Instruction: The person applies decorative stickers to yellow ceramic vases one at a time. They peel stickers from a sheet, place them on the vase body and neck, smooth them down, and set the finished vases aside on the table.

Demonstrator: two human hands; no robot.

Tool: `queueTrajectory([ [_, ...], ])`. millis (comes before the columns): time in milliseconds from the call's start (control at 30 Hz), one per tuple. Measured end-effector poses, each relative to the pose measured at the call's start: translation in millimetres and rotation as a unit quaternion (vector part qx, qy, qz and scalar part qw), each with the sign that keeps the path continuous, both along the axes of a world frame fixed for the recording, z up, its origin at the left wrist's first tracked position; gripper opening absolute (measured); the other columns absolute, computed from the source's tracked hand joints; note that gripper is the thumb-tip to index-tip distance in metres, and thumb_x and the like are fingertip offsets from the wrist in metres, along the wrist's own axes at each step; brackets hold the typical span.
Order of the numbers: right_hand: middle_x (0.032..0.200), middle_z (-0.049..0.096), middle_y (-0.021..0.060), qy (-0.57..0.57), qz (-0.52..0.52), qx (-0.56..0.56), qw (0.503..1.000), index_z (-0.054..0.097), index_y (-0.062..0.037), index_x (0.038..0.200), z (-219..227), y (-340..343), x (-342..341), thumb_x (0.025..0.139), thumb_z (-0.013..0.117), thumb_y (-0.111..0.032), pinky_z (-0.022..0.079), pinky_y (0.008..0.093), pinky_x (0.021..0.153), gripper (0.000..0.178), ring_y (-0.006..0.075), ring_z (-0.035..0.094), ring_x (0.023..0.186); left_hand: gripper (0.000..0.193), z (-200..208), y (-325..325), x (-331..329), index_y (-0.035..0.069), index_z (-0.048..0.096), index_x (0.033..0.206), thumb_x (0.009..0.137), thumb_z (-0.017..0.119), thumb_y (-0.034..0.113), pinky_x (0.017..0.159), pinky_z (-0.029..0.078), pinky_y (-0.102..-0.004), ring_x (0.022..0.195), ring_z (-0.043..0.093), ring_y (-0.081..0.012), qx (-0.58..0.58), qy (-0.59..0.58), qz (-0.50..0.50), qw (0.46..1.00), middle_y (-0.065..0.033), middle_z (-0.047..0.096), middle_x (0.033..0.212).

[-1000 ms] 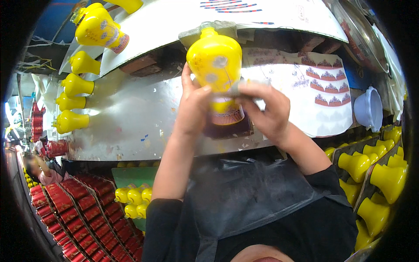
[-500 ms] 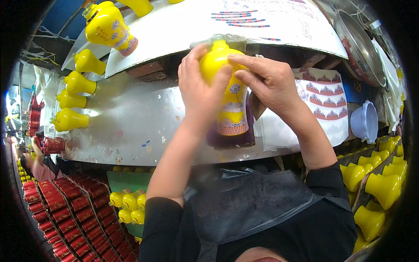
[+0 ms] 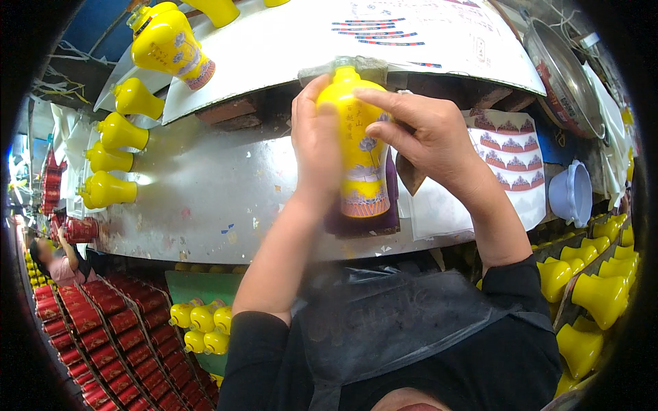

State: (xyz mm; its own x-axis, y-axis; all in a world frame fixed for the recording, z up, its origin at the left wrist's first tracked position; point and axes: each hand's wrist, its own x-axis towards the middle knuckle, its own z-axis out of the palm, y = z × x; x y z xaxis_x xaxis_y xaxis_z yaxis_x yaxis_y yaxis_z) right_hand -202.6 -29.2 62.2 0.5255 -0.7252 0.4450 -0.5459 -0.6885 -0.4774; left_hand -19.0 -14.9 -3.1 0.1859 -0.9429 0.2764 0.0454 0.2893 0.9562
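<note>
A glossy yellow bottle [image 3: 364, 161] with a lotus picture, dark lettering and a patterned band round its base lies in front of me, its clear-topped neck pointing away. Beneath it is a purple cloth pad [image 3: 356, 226], and a grey block [image 3: 373, 68] supports the neck. My left hand [image 3: 317, 137], partly blurred, is curved along the bottle's left side. From the right, my right hand [image 3: 425, 130] rests its index finger and thumb on the upper body. A brown pointed flat piece [image 3: 411, 177] shows below that hand; whether it is held is hidden.
Several plain yellow bottles [image 3: 123, 131] line the left of the metal table [image 3: 205, 185]. A decorated one [image 3: 168, 44] is on the white board [image 3: 288, 41], along with dark strips. Sheets of decals [image 3: 507, 147] and a pale bucket [image 3: 572, 195] are right. Red cylinders [image 3: 116, 329] fill the lower left.
My left hand's thumb has come off the bottle's front toward the left, uncovering the lettering. My right hand stays at the upper body, and the bottle has barely shifted.
</note>
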Motion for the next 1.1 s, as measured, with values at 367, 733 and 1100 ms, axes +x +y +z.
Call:
queueTrajectory([
  [367,0.107,0.072,0.0202,-0.065,-0.131,0.080,0.986,0.058,-0.0045,0.140,1,10,2,0.091,0.072,-0.036,0.055,0.0381,0.076,0.060,0.0289,0.069,0.087,0.040,16,4,1,0.002,0.050,0.139,0.109,0.049,0.027,0.101,0.049,-0.0332,0.113,0.060,-0.0198,0.018,0.113,-0.046,0.992,-0.0133,0.058,0.130],
  [733,0.112,0.068,0.0279,-0.122,-0.124,0.179,0.968,0.059,-0.0006,0.140,-16,6,21,0.092,0.069,-0.042,0.058,0.0417,0.086,0.064,0.0368,0.071,0.098,0.031,18,-15,-1,0.002,0.068,0.111,0.092,0.066,0.026,0.094,0.049,-0.0422,0.103,0.062,-0.0313,-0.056,-0.171,0.088,0.980,-0.0161,0.061,0.110],
  [1100,0.104,0.071,0.0255,-0.109,-0.143,0.145,0.973,0.062,-0.0019,0.136,-11,9,28,0.089,0.073,-0.041,0.059,0.0399,0.080,0.062,0.0334,0.073,0.090,0.032,16,-12,1,0.000,0.068,0.112,0.098,0.056,0.026,0.097,0.048,-0.0407,0.106,0.061,-0.0310,-0.052,-0.145,0.071,0.985,-0.0179,0.060,0.114],
])
